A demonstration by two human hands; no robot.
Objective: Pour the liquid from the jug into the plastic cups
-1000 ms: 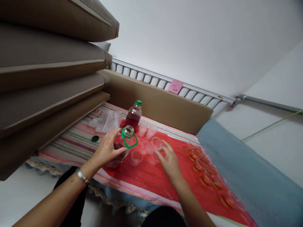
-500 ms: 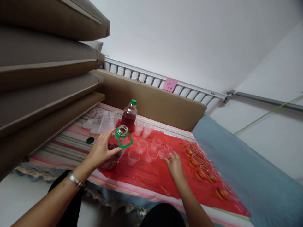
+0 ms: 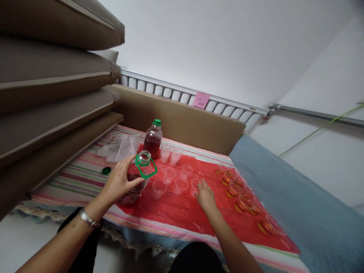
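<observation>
My left hand [image 3: 122,178] is wrapped round an uncapped bottle [image 3: 133,193] of dark red drink with a green handle ring. At the right, my right hand [image 3: 205,195] has its fingers closed on the rim of a clear plastic cup [image 3: 195,186], now upright on the red plastic sheet [image 3: 182,216]. Several other clear cups [image 3: 180,185] stand to its left. Behind them are two stacks of nested cups [image 3: 176,155] and a second bottle [image 3: 153,140] with its green cap on. A loose green cap [image 3: 106,170] lies left of my left hand.
Several cups of amber drink [image 3: 245,204] stand in rows at the right of the sheet. Crumpled plastic bags [image 3: 122,148] lie at the back left. Stacked brown cushions [image 3: 57,60] rise at the left; a brown board [image 3: 182,117] stands behind.
The cup in my right hand was tilted on its side and is now upright beside the other cups. My left hand keeps its hold on the bottle. The view has shifted slightly.
</observation>
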